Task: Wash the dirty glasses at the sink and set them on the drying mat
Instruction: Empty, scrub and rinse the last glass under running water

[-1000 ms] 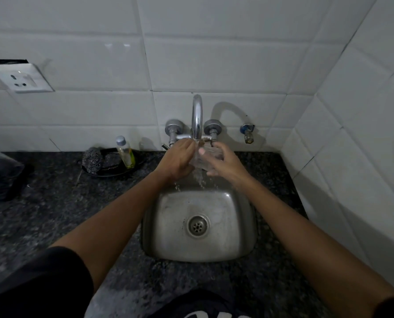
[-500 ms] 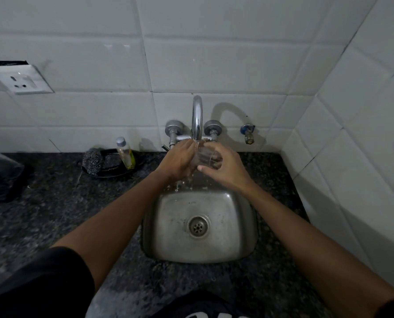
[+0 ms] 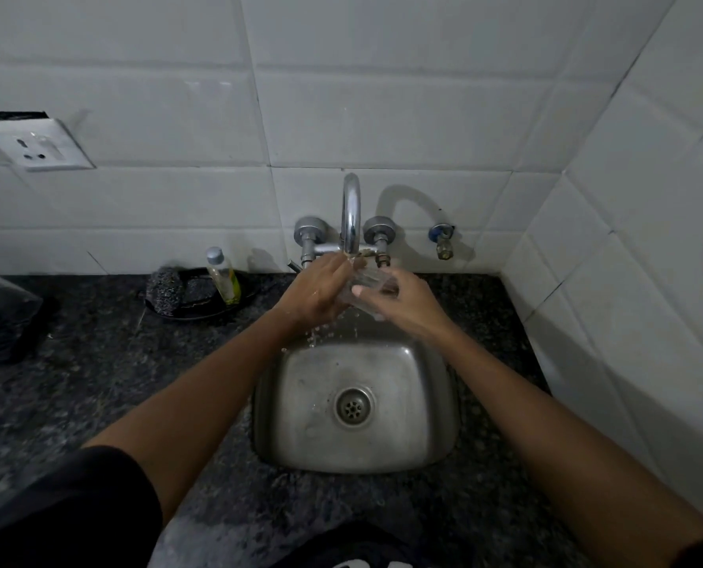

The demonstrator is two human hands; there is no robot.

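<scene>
A clear drinking glass (image 3: 372,280) is held under the chrome tap (image 3: 350,211), above the back of the small steel sink (image 3: 300,403). My right hand (image 3: 407,301) grips the glass from the right and below. My left hand (image 3: 319,291) presses against its left side, fingers wrapped over it. Water runs over the glass and drips into the sink. Most of the glass is hidden between the two hands. No drying mat shows in this view.
A small bottle of yellow dish liquid (image 3: 223,276) and a scrubber (image 3: 165,291) sit on a dark dish (image 3: 202,309) left of the tap. A dark crumpled bag (image 3: 1,313) lies far left on the black granite counter (image 3: 95,362). Tiled walls close the back and right.
The glass has been turned and tilted between the hands under the running water. Both hands stay at the tap and shifted only slightly.
</scene>
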